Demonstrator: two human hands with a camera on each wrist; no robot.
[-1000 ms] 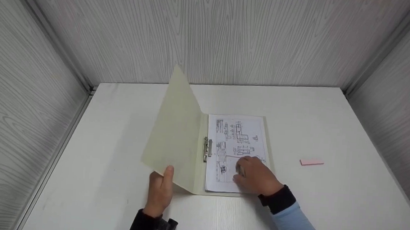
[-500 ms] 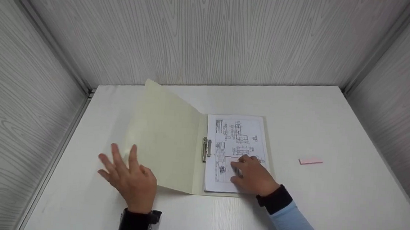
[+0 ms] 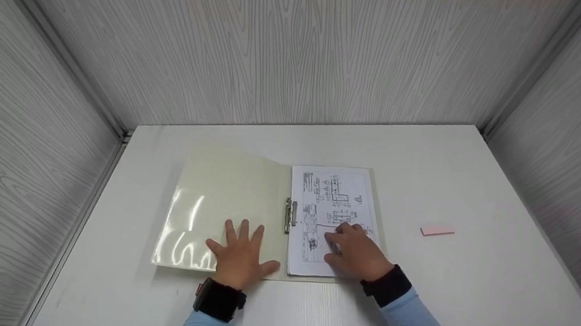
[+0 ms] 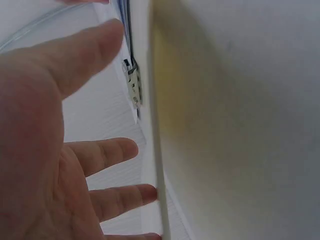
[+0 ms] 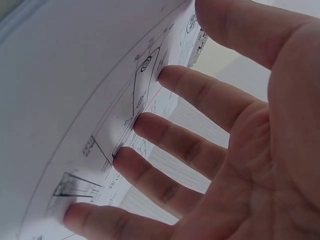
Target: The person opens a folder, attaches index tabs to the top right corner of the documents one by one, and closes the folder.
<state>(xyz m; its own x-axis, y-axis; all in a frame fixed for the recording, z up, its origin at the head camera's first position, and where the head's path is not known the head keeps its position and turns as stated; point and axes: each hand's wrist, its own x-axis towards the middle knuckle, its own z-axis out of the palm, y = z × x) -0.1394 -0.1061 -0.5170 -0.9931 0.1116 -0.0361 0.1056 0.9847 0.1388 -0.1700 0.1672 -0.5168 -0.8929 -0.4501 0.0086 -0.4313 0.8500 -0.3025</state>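
A pale yellow folder (image 3: 232,189) lies spread on the white table in the head view, its left cover down. A metal clip (image 3: 290,215) runs along its spine. To the right of the clip is a stack of paper sheets (image 3: 355,180) with technical drawings on top. My left hand (image 3: 238,261) rests on the lower part of the left cover, fingers spread; in the left wrist view its fingertips touch the cover. My right hand (image 3: 358,252) touches the lower right of the top sheet. The right wrist view shows those fingertips (image 5: 172,75) on the paper, with nothing held.
A small pink block-like piece (image 3: 437,230) lies on the table (image 3: 465,298) to the right of the folder. Grey wood-grain panels (image 3: 298,51) stand behind the table and at both sides.
The folder's left cover has swung down to the left onto the table. My left hand let go of its edge, moved left, then came back onto the cover. The right hand stays on the paper.
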